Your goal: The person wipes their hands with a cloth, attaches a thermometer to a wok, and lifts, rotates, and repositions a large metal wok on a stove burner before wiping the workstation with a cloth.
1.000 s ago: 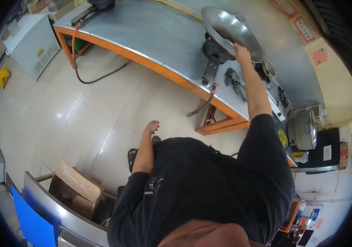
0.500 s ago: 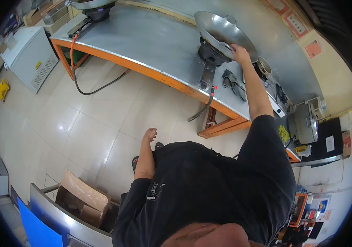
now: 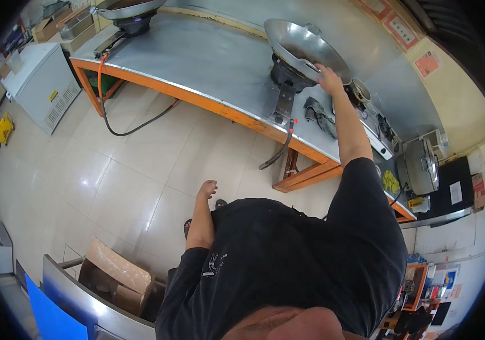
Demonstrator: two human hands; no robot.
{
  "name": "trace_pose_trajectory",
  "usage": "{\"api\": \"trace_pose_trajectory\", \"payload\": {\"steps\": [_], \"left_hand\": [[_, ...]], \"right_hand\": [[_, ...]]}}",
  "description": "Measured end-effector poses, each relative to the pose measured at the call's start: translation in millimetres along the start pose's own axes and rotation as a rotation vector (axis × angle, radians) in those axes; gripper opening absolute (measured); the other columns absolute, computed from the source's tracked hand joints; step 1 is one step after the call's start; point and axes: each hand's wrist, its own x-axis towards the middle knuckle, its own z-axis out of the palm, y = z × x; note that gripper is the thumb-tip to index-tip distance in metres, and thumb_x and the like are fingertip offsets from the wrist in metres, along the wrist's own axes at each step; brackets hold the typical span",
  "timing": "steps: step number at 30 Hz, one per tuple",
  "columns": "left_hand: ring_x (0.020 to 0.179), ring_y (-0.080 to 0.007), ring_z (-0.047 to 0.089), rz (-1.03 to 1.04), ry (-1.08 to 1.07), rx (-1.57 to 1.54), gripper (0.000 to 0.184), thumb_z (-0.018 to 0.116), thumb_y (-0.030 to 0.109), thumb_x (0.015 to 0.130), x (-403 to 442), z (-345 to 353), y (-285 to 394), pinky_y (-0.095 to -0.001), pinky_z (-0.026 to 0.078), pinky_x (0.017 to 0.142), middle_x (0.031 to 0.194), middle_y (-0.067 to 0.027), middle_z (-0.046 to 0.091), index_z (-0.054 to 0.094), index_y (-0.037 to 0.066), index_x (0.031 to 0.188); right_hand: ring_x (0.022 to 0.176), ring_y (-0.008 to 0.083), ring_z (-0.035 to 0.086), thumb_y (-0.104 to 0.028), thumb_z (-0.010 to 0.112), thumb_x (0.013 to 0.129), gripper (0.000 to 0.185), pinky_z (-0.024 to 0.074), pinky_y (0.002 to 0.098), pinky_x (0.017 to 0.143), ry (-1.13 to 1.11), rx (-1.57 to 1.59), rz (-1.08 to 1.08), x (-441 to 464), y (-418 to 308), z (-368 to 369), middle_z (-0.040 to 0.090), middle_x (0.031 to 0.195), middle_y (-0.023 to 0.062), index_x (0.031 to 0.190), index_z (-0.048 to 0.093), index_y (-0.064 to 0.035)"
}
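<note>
My half-curled right fingers (image 3: 321, 68) meet the round silver metal wok (image 3: 296, 42) at its handle (image 3: 311, 66), near the orange-framed desk's (image 3: 214, 62) right end — grip closure unclear. Left fingers (image 3: 212, 184): half-open, empty. Likely heavy, rigid — grasp by handle.

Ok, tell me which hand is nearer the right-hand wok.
Right. The right hand is at the wok, by its near handle; the left hand hangs low, well away.

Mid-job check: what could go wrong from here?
The wok might rock or slip on its burner: only the right hand is at its handle, the left hand hanging away.
The dark cloth lies near the burner and might scorch if it's lit; no flame is visible.
The hose hanging past the table edge might snag.
</note>
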Motion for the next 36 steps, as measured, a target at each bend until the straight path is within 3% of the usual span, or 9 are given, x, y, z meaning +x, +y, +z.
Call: {"api": "trace_pose_trajectory", "payload": {"steps": [1,10,13,19,22,28,29,34,36], "left_hand": [[0.111,-0.0309,0.053,0.001,0.002,-0.002,0.049,0.048,0.039,0.088,1.1,-0.6,-1.3,-0.0514,0.039,0.092,0.125,-0.0130,0.054,0.044,0.013,0.130],[0.100,-0.0267,0.057,-0.014,0.080,-0.041,0.048,0.045,0.037,0.088,4.6,7.2,-20.5,-0.0503,0.044,0.085,0.116,-0.0097,0.059,0.047,0.011,0.129],[0.110,-0.0295,0.053,-0.048,0.049,-0.067,0.048,0.048,0.038,0.089,0.6,8.4,-22.4,-0.0515,0.039,0.090,0.125,-0.0119,0.054,0.045,0.014,0.130],[0.110,-0.0297,0.053,-0.052,0.026,-0.049,0.050,0.049,0.038,0.088,-0.9,10.5,-23.2,-0.0509,0.039,0.091,0.126,-0.0124,0.054,0.043,0.012,0.131],[0.091,-0.0239,0.057,-0.072,0.086,-0.035,0.045,0.047,0.037,0.086,6.6,12.9,-26.1,-0.0475,0.045,0.078,0.106,-0.0075,0.060,0.050,0.012,0.124],[0.094,-0.0244,0.057,-0.037,0.077,0.003,0.046,0.047,0.038,0.086,17.1,8.2,-13.9,-0.0477,0.045,0.080,0.110,-0.0084,0.060,0.049,0.013,0.125],[0.095,-0.0249,0.057,-0.036,0.070,0.005,0.047,0.047,0.038,0.086,16.8,7.6,-10.9,-0.0483,0.045,0.080,0.112,-0.0089,0.059,0.049,0.012,0.125],[0.103,-0.0273,0.056,-0.031,0.054,0.040,0.049,0.046,0.038,0.087,17.5,1.7,-2.5,-0.0510,0.043,0.083,0.120,-0.0114,0.057,0.046,0.011,0.129],[0.112,-0.0306,0.051,-0.064,0.028,0.036,0.050,0.047,0.039,0.088,12.4,0.1,2.3,-0.0515,0.039,0.091,0.125,-0.0123,0.054,0.044,0.012,0.131]], "right_hand": [[0.103,0.0355,0.057,-0.015,0.060,0.082,0.051,0.0475,0.0460,0.085,-0.003,-0.050,0.023,0.4,-7.5,-0.4,0.057,0.110,0.0148,0.129,0.043,-0.0288],[0.098,0.0342,0.060,-0.002,0.055,0.076,0.053,0.0496,0.0457,0.080,-0.055,-0.135,0.001,24.4,-22.0,-3.5,0.059,0.104,0.0137,0.124,0.050,-0.0249],[0.098,0.0346,0.059,-0.002,0.054,0.077,0.053,0.0502,0.0459,0.079,-0.061,-0.171,0.028,20.4,-25.8,-6.4,0.058,0.106,0.0134,0.124,0.050,-0.0251],[0.095,0.0356,0.060,-0.005,0.052,0.080,0.048,0.0513,0.0455,0.077,0.026,-0.198,0.015,3.0,-42.2,-26.1,0.057,0.107,0.0121,0.124,0.049,-0.0243],[0.095,0.0349,0.060,-0.007,0.052,0.082,0.045,0.0511,0.0452,0.077,0.008,-0.177,0.003,5.2,-27.7,-17.0,0.057,0.107,0.0126,0.124,0.049,-0.0235],[0.096,0.0334,0.059,-0.010,0.053,0.085,0.036,0.0488,0.0424,0.080,0.199,0.114,-0.157,6.7,-14.6,-31.1,0.056,0.111,0.0133,0.120,0.054,-0.0166],[0.100,0.0348,0.056,-0.009,0.053,0.085,0.034,0.0463,0.0414,0.086,0.265,0.182,-0.190,6.2,-20.1,-45.4,0.056,0.112,0.0145,0.119,0.055,-0.0131],[0.109,0.0378,0.051,-0.003,0.051,0.082,0.042,0.0417,0.0414,0.094,0.536,0.178,-0.051,4.1,-24.7,-73.1,0.052,0.119,0.0204,0.123,0.053,-0.0099],[0.110,0.0380,0.051,-0.002,0.050,0.080,0.044,0.0417,0.0414,0.094,0.603,0.126,-0.042,1.7,-31.8,-73.0,0.051,0.121,0.0211,0.124,0.052,-0.0097]]}}
